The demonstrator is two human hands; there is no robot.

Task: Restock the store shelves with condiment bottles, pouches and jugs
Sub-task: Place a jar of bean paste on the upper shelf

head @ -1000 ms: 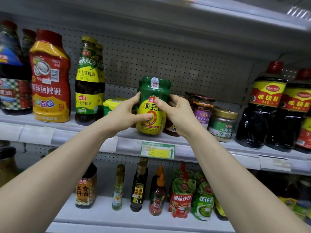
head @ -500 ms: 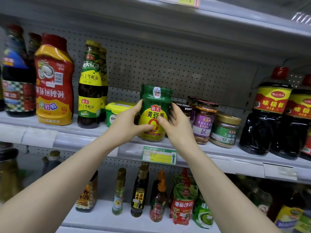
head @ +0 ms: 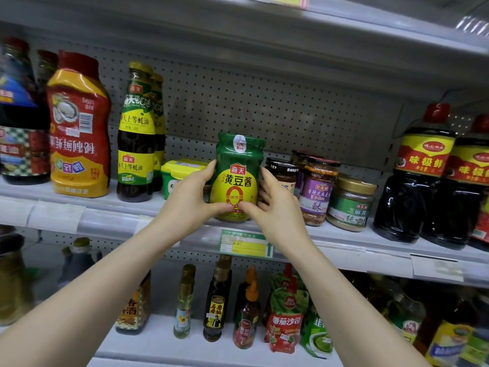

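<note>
On a grey store shelf (head: 349, 235), a green-and-yellow 海天 黄豆酱 pouch (head: 237, 178) stands upright. The left hand (head: 191, 198) and right hand (head: 275, 206) grip its sides, thumbs across its front.

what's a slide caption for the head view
Left hand and right hand hold a pouch on the shelf between tub and jars.

I stand in a shop. Its shelves (head: 105, 221) carry rows of sauce bottles (head: 136, 128). A price tag (head: 244, 243) fronts the edge.

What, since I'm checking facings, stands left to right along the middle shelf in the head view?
dark bottle, red squeeze bottle, oyster sauce bottle, yellow-lidded tub, green pouch, purple-label jar, sesame jar, soy sauce jug
</note>
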